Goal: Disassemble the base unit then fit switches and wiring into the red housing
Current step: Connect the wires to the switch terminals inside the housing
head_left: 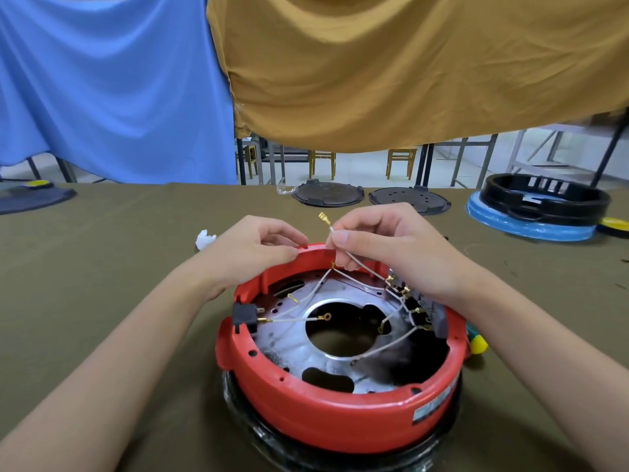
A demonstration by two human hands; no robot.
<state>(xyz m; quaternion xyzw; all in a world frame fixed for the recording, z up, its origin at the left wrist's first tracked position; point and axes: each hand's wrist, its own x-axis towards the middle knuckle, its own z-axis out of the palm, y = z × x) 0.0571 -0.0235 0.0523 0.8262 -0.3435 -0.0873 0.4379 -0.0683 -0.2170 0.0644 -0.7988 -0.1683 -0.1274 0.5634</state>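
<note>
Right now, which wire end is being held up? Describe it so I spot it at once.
Find the red housing at table centre. Above its far rim, the right hand pinches a white wire. Its tip is a flat brass spade connector, raised, unlike the ring terminals lying inside.

The right hand (391,247) covers part of the switch block (413,306) on the red housing (326,403). A yellow-and-green tool handle (476,342) pokes from behind the rim, the rest hidden. The label (432,408) is too blurred to read.
</note>
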